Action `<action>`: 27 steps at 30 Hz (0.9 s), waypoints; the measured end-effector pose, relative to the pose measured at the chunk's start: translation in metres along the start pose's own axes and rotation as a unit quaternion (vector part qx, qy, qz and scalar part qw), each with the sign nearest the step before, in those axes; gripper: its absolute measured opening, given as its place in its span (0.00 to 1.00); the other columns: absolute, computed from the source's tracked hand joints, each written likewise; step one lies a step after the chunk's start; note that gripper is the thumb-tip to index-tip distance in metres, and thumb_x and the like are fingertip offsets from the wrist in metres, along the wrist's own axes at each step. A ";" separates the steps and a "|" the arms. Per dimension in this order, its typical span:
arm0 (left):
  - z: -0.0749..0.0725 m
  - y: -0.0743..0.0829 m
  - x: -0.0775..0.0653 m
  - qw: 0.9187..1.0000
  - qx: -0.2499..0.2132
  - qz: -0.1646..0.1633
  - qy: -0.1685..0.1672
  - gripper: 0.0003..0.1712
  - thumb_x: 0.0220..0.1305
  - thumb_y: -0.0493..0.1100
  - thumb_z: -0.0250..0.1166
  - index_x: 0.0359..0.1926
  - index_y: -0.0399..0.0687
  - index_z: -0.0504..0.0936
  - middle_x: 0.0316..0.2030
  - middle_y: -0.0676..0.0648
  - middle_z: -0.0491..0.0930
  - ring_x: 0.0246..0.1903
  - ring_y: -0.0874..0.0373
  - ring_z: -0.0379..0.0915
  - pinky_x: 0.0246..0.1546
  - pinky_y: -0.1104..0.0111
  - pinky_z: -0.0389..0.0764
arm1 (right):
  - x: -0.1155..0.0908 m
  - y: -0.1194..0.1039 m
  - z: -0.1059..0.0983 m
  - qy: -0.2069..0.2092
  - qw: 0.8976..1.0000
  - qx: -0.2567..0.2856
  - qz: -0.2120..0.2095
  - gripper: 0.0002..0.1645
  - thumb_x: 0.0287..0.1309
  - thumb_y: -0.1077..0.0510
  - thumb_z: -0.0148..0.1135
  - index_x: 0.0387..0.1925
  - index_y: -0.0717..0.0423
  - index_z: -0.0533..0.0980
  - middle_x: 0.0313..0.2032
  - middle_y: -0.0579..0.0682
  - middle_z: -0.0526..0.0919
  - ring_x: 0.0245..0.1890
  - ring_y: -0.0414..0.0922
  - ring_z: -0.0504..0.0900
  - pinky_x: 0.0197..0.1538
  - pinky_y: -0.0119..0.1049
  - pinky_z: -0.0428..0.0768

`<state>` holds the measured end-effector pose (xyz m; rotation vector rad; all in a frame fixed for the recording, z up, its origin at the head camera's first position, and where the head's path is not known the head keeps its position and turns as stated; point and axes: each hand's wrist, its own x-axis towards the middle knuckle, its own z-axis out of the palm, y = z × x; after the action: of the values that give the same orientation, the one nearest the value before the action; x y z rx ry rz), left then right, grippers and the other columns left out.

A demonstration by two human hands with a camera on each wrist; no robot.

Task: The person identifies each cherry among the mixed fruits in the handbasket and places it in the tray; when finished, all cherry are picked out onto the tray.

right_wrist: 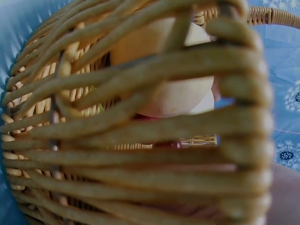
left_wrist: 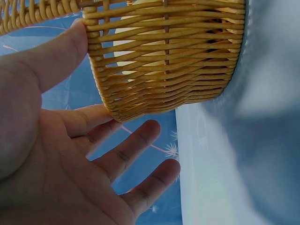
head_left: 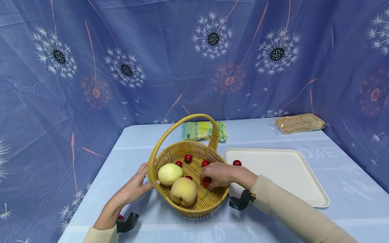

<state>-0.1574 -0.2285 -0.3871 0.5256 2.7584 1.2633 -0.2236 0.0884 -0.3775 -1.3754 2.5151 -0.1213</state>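
A woven basket [head_left: 194,212] with an arched handle stands on the table. In it lie a pale yellow-green fruit [head_left: 170,174], a yellow peach [head_left: 183,191] and several red cherries [head_left: 188,158]. My left hand [head_left: 136,185] holds the basket's left side, thumb at the rim; in the left wrist view two fingers of that hand [left_wrist: 89,140] stretch out below the basket wall. My right hand [head_left: 219,173] reaches inside over the right rim, with thumb and fingertips around a cherry [head_left: 206,184]. Basket weave hides most of that hand in the right wrist view.
A cream tray [head_left: 273,175] lies right of the basket, with one cherry [head_left: 237,163] near its left edge. Behind the basket is a green-yellow packet [head_left: 197,131]. A clear-wrapped tan block [head_left: 300,123] sits at the back right. Blue patterned cloth [head_left: 170,60] hangs behind the table.
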 end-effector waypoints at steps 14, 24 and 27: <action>-0.001 0.000 0.000 1.000 -0.008 -0.003 -0.003 0.38 0.61 0.46 0.64 0.70 0.57 0.59 0.69 0.42 0.54 0.71 0.40 0.45 0.63 0.33 0.50 | -0.013 0.003 -0.006 0.070 0.996 0.046 0.000 0.20 0.53 0.52 0.67 0.49 0.48 0.79 0.46 0.42 0.81 0.48 0.39 0.78 0.53 0.40 0.75; 0.000 0.001 -0.001 1.000 0.004 0.011 -0.003 0.35 0.62 0.46 0.63 0.68 0.52 0.62 0.69 0.41 0.55 0.70 0.38 0.46 0.63 0.33 0.51 | -0.033 0.010 -0.015 0.156 0.983 0.097 0.020 0.21 0.53 0.51 0.68 0.50 0.48 0.79 0.43 0.40 0.79 0.39 0.38 0.77 0.43 0.32 0.77; -0.001 0.001 -0.001 1.000 0.001 0.014 -0.002 0.35 0.61 0.46 0.63 0.68 0.49 0.62 0.68 0.40 0.55 0.70 0.39 0.47 0.63 0.34 0.51 | -0.042 0.014 -0.018 0.192 0.975 0.112 0.025 0.22 0.54 0.49 0.67 0.51 0.47 0.78 0.44 0.39 0.79 0.38 0.39 0.77 0.42 0.31 0.75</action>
<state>-0.1567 -0.2287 -0.3864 0.5686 2.7580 1.2648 -0.2181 0.1301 -0.3546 -1.2969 2.7285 -0.7001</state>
